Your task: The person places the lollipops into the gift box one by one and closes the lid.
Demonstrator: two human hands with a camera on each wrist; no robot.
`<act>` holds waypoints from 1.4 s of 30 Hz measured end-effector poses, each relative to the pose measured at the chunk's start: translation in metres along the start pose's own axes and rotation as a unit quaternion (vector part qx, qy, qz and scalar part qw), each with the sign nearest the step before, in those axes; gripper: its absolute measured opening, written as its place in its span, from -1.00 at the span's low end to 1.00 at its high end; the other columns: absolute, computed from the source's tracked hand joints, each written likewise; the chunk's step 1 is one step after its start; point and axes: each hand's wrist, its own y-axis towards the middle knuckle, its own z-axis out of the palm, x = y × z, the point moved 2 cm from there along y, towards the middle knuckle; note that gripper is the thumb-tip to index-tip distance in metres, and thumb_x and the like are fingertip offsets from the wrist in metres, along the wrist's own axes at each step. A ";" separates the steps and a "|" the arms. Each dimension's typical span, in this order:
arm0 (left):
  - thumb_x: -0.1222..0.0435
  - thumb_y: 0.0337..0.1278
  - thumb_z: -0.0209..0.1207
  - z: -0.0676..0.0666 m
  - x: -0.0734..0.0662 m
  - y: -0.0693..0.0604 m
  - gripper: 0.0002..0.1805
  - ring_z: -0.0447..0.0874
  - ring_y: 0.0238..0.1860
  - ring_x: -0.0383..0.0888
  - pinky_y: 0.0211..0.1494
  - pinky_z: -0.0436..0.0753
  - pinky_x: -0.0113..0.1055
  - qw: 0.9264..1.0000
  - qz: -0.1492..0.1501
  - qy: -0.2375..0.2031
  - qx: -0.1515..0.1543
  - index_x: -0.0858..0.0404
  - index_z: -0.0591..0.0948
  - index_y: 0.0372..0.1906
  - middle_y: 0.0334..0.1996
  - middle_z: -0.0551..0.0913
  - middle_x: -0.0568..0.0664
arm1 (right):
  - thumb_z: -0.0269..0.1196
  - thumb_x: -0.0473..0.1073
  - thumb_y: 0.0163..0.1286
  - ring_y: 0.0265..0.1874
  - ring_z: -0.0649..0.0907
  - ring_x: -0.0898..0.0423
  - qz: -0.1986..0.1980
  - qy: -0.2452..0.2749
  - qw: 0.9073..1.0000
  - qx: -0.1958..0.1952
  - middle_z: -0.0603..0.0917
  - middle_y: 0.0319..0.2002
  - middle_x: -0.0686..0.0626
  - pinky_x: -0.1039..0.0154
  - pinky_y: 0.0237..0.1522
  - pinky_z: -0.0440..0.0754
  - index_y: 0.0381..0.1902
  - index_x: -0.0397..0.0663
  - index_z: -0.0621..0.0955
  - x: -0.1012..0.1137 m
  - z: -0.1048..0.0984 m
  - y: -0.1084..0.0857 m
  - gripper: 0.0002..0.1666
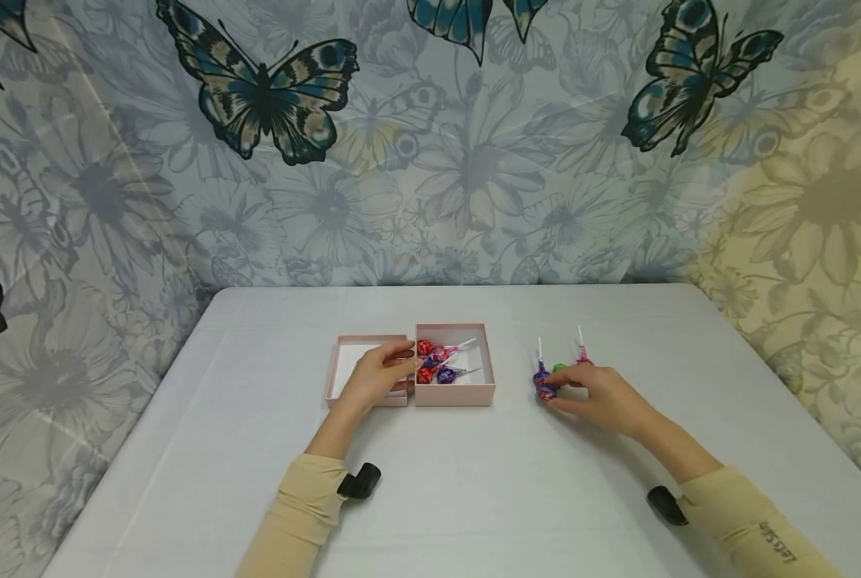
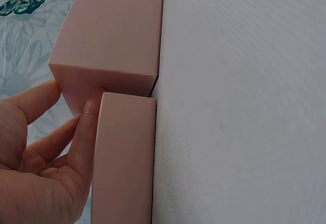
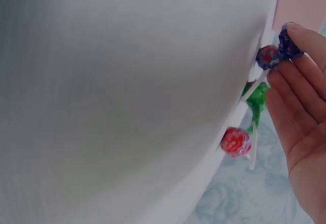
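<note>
A pink box (image 1: 455,396) holds several wrapped lollipops (image 1: 446,375), red and purple. Against its left wall rests the left hand (image 1: 378,374), fingers extended over a second, shallower pink tray (image 1: 335,371); in the left wrist view the fingertips of this hand (image 2: 56,152) touch the taller box's side (image 2: 107,25). To the right, the right hand (image 1: 603,399) pinches a dark blue lollipop (image 3: 289,43) between thumb and fingers, seen in the right wrist view beside that hand (image 3: 305,102). Another blue-and-red lollipop (image 3: 267,57) lies against it; whether it is also held I cannot tell.
Beyond the right hand are a green lollipop (image 3: 257,99) and a red-pink one (image 3: 236,142). The white table (image 1: 531,498) extends around the boxes, with a butterfly-patterned cloth (image 1: 473,160) behind it.
</note>
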 end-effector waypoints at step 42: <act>0.35 0.29 0.23 0.002 -0.001 0.001 -0.49 0.61 0.06 0.04 -0.06 0.73 -0.19 1.000 0.002 -0.010 0.004 0.39 0.45 0.29 0.15 0.54 0.23 | 0.38 0.04 0.28 -0.11 0.69 0.18 0.204 0.403 0.888 -0.083 0.70 -0.08 0.04 0.13 0.09 0.63 0.12 -0.17 0.58 0.048 0.009 0.076 -0.44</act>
